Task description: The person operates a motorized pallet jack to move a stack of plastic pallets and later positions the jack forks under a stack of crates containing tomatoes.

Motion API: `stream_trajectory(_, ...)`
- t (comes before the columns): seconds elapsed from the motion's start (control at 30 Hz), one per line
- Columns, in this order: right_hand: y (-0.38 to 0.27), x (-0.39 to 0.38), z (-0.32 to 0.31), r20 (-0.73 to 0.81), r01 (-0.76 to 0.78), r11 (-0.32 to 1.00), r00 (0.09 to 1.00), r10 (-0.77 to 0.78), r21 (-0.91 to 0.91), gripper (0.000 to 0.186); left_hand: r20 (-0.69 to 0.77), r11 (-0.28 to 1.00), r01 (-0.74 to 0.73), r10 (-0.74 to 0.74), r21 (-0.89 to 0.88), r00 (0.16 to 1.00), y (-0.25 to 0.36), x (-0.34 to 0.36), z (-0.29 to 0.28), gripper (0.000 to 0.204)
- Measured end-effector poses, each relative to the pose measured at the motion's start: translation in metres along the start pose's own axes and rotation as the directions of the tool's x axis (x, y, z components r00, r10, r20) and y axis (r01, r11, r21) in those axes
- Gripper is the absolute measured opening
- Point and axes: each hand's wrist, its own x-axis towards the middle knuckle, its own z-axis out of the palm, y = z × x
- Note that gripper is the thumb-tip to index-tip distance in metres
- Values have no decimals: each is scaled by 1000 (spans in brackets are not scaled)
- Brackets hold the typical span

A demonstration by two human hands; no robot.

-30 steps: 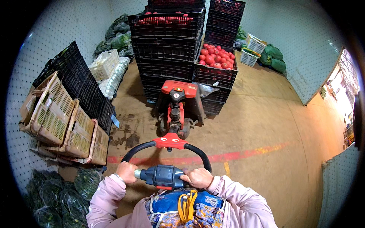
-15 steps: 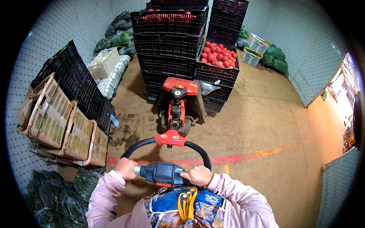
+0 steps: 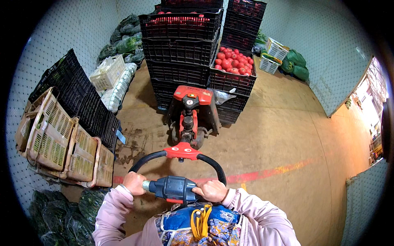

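Both my hands are on the control handle of a red pallet jack (image 3: 193,95), which stands ahead of me. My left hand (image 3: 134,183) is closed around the left grip, beside a silvery collar. My right hand (image 3: 211,190) is wrapped around the right side, its thumb against the dark blue housing (image 3: 174,187) in the middle. A black looped bar (image 3: 214,166) with a red centre piece (image 3: 182,151) curves beyond my hands. Right behind the jack's body rises a tall stack of black crates (image 3: 178,51), the upper one showing red tomatoes.
An open crate of tomatoes (image 3: 234,61) tops a lower stack to the right. Beige baskets (image 3: 82,158) and black crates (image 3: 78,94) line the left wall. Bagged green vegetables (image 3: 53,213) lie near left. Green sacks (image 3: 296,64) sit at back right, near a bright doorway (image 3: 371,94).
The view has shifted slightly, so the stacks and jack appear a little further left, and the left-hand crates lower. Both hands keep their hold on the handle.
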Motion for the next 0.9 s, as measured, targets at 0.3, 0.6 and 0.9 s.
stream_trajectory(0.3, 13, 23, -19, -38, 35, 997, 999, -32, 74, 47, 11, 1000, 9, -9, 13, 1000, -20, 27, 1, 14)
stream_trajectory(0.6, 28, 42, -27, -61, 75, 995, 996, -72, 60, 47, -6, 999, 10, -10, 35, 1000, -29, 51, -5, 16)
stream_trajectory(0.9, 37, 62, -47, 39, -14, 997, 999, 11, 69, 46, -28, 1000, -4, 4, 5, 1000, -44, 76, -5, 16)
